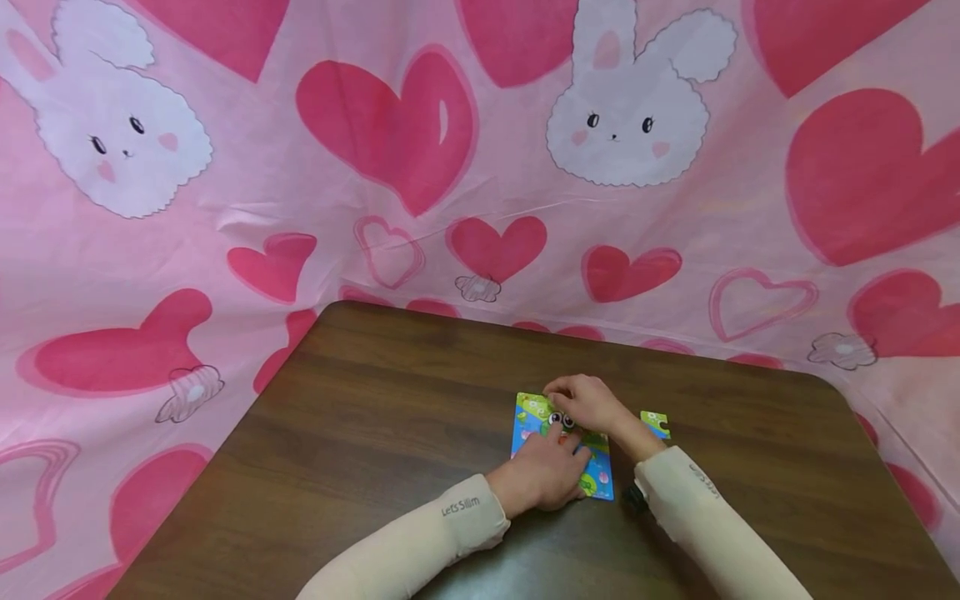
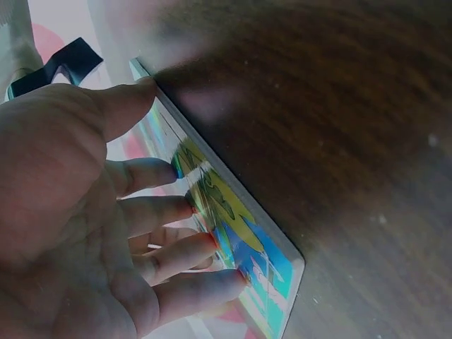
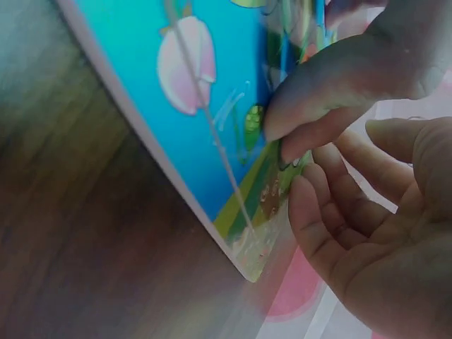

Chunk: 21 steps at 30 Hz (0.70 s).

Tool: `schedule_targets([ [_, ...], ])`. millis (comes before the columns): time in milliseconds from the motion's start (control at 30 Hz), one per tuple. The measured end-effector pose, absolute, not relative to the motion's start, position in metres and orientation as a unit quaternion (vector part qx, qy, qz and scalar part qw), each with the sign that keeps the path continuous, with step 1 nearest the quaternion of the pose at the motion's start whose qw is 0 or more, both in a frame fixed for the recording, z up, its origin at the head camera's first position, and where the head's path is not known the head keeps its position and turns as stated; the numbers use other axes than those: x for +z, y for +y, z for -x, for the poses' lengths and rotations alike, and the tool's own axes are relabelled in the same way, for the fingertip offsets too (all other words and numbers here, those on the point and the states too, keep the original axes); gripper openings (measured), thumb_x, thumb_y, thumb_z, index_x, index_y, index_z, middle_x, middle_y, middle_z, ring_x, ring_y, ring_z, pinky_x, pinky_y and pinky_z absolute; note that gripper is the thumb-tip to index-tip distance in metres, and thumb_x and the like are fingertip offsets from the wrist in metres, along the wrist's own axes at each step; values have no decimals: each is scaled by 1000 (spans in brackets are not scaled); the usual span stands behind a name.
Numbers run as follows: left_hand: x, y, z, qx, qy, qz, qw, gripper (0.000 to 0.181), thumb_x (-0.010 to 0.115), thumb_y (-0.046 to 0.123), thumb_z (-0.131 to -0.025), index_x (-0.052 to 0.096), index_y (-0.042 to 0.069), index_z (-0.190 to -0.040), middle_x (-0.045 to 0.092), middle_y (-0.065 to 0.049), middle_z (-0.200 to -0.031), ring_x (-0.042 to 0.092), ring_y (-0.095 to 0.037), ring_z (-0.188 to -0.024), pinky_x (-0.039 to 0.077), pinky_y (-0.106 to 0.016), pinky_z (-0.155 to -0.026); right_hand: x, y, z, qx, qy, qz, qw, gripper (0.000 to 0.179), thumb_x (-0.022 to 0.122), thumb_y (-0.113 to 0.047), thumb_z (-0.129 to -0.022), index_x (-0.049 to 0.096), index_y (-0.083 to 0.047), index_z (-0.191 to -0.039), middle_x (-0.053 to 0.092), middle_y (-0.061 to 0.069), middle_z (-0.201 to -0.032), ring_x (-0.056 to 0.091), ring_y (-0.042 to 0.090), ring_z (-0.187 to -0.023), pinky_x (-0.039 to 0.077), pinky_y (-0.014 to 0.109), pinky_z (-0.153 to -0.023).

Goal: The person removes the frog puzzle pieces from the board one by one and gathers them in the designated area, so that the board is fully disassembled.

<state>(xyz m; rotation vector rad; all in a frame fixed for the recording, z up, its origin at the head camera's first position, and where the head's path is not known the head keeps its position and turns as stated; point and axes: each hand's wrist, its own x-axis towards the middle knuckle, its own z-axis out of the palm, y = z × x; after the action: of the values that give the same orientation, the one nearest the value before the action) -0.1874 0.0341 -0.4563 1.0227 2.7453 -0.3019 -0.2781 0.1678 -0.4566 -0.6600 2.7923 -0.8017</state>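
Observation:
A colourful jigsaw puzzle (image 1: 600, 475) with a big-eyed green figure lies flat on the table. My left hand (image 1: 551, 471) rests on its near half, fingers spread, the fingertips (image 2: 236, 279) touching the printed surface and the thumb at the board's edge. At the far side my right hand (image 1: 592, 404) has bent fingers down at the puzzle's top edge. Fingers crowd over the picture in the right wrist view, so whether a piece is pinched is hidden. A loose green-and-blue puzzle piece (image 1: 654, 423) lies to the right of the board, beyond my right wrist.
The brown wooden table (image 1: 360, 400) has rounded far corners. A pink cloth (image 1: 517, 183) with hearts and rabbits hangs behind and beside it. A small black device (image 1: 635, 498) sits at my right wrist.

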Motion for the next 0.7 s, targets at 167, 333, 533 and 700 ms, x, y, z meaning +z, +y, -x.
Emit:
schedule_targets([
  [167, -455, 33, 188, -103, 927, -346, 99, 60, 53, 63, -97, 47, 30, -146, 38, 10, -160, 42, -19, -133, 54, -36, -91, -454, 165, 278, -248, 941, 224, 52, 23, 60, -20, -101, 78, -9, -109, 78, 5, -103, 66, 14, -81, 55, 43, -84],
  [333, -454, 33, 187, -110, 926, -347, 97, 59, 52, 63, -97, 47, 30, -146, 37, 10, -160, 41, -19, -133, 54, -36, -90, -452, 162, 279, -237, 944, 225, 53, 23, 60, -20, -101, 79, -8, -105, 78, 5, -99, 61, 12, -74, 55, 42, -80],
  [533, -455, 33, 187, -113, 926, -347, 97, 59, 52, 62, -98, 46, 30, -146, 39, 9, -159, 41, -20, -133, 54, -35, -89, -452, 160, 281, -236, 945, 214, 78, 22, 58, -17, -101, 78, -7, -106, 76, 4, -100, 58, 11, -73, 55, 41, -81],
  [700, -456, 34, 186, -113, 926, -348, 94, 58, 52, 62, -98, 46, 30, -145, 40, 9, -158, 41, -20, -134, 53, -35, -89, -453, 161, 281, -251, 942, 206, 88, 21, 59, -15, -101, 77, -7, -106, 75, 3, -96, 56, 11, -68, 54, 38, -78],
])
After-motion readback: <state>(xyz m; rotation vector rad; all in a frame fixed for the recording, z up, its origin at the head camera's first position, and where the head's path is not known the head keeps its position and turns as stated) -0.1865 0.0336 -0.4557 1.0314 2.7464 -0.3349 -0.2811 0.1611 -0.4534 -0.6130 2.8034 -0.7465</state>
